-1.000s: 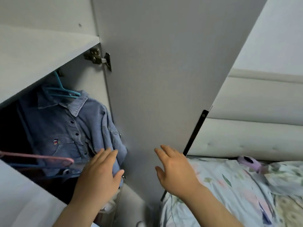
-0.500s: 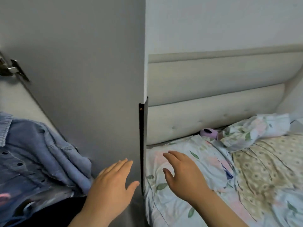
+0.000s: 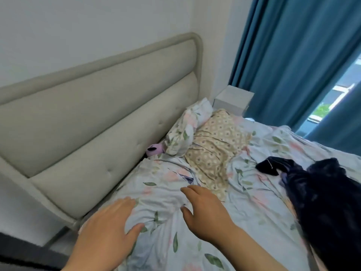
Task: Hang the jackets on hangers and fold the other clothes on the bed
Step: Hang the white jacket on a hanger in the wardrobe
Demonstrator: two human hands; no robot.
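Both hands out over the floral sheet [image 3: 254, 212], left hand [image 3: 109, 231] and right hand [image 3: 207, 216] spread wide and holding nothing. Off to the right hand's far side lies the dark garment [image 3: 322, 192], crumpled, well apart from the fingers. It looks soft, light and floppy, so I'd pinch it with 2 hands at the collar or shoulders.

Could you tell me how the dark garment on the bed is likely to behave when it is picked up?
The dark garment lies crumpled in soft folds on the bed, so it will probably hang limp and need both hands. One end trails out, so it may drag. Its slight sheen hints it could be slippery, though the picture is blurred.
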